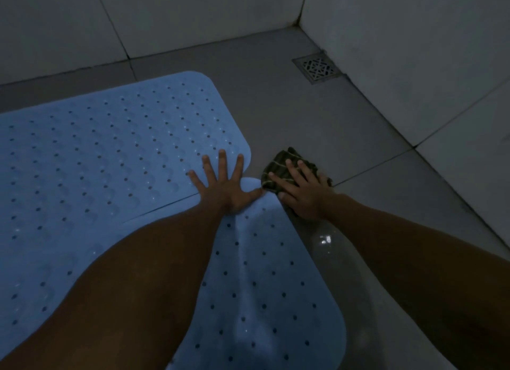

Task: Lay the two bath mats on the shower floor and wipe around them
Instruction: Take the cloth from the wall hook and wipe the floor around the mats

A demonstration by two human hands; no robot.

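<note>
Both blue mats (pixel 91 160) lay flat; left hand (pixel 225 189) pressed them with splayed fingers while right hand (pixel 303 196) pressed a dark cloth (pixel 278 168) flat-fingered onto the floor (pixel 276 107).

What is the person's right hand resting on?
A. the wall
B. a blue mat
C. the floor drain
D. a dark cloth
D: the right hand presses on a dark striped cloth lying on the floor tiles just beside the mats, while the left hand lies spread on the blue mat.

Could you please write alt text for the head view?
The left hand presses flat where two blue bath mats meet, while the right hand presses a dark striped cloth onto grey floor tiles beside them. A floor drain sits by the wall corner.
</note>
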